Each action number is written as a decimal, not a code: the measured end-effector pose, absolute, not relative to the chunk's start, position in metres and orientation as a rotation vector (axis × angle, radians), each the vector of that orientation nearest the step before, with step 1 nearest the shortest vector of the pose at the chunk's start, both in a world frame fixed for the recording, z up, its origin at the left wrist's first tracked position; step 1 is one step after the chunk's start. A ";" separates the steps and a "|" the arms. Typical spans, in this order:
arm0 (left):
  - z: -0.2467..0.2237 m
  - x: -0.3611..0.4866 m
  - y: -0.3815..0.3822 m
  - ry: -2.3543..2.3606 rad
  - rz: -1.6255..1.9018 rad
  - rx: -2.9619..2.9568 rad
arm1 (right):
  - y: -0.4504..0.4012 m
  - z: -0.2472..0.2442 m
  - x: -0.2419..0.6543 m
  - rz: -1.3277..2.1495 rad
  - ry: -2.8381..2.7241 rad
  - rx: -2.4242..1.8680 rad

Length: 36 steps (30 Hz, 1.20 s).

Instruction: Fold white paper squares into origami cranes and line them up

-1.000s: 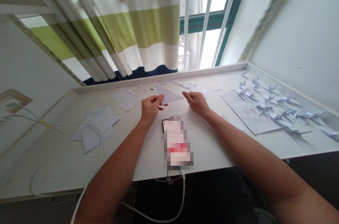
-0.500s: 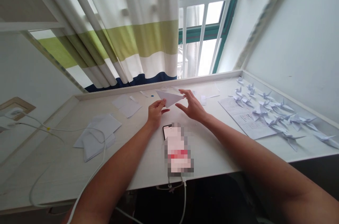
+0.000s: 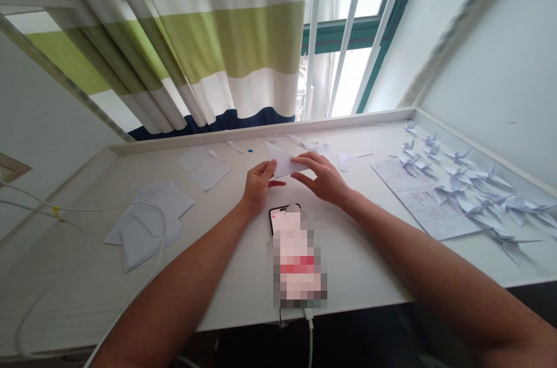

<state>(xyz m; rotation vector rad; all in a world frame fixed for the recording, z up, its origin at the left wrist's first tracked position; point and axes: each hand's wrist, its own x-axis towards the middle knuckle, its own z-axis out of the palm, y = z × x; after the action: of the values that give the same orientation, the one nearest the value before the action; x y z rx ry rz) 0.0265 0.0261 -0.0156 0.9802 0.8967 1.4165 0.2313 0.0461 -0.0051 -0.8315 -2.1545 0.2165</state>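
Observation:
A folded piece of white paper (image 3: 278,158), with a pointed corner at its upper left, is held above the desk. My left hand (image 3: 259,185) pinches its lower left edge between thumb and fingers. From the other side my right hand (image 3: 324,177) reaches over the paper, fingertips touching its right part. The right thumb stays apart below the fingers, and the paper's right corner shows in the gap. Just below the hands lies a phone (image 3: 296,252), its screen blurred out and a cable plugged into its lower end.
Several folded paper cranes (image 3: 461,185) stand at the right, some on a printed sheet (image 3: 404,194). Loose white sheets (image 3: 150,223) lie at the left, with more paper (image 3: 204,168) behind them. Paper scraps (image 3: 343,160) lie near the back ledge. A white cable (image 3: 163,240) crosses the left side.
My right hand has moved onto the paper, its fingertips now over the right part. The paper has turned slightly in my left hand's pinch. The view has tilted down a little.

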 end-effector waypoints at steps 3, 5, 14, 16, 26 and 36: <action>-0.013 0.025 0.025 0.865 1.380 0.955 | 0.044 -0.004 0.235 0.315 -2.096 -0.854; -0.013 0.024 0.024 0.871 1.372 0.960 | 0.043 -0.004 0.238 0.372 -2.058 -0.855; -0.015 0.023 0.024 0.854 1.343 1.015 | 0.038 -0.003 0.238 0.573 -1.941 -0.923; -0.015 0.022 0.024 0.844 1.329 1.031 | 0.037 -0.002 0.237 0.654 -1.897 -0.949; -0.019 0.020 0.025 0.782 1.283 1.133 | 0.036 0.001 0.225 1.117 -1.601 -0.893; -0.016 0.023 0.024 0.873 1.288 1.073 | 0.038 -0.001 0.228 1.012 -1.641 -0.957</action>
<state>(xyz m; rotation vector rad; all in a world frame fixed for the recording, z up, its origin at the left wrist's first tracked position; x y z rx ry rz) 0.0228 0.0244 -0.0156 1.0733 0.8726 1.2875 0.2278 0.0379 -0.0010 -0.9568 -1.6415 1.0115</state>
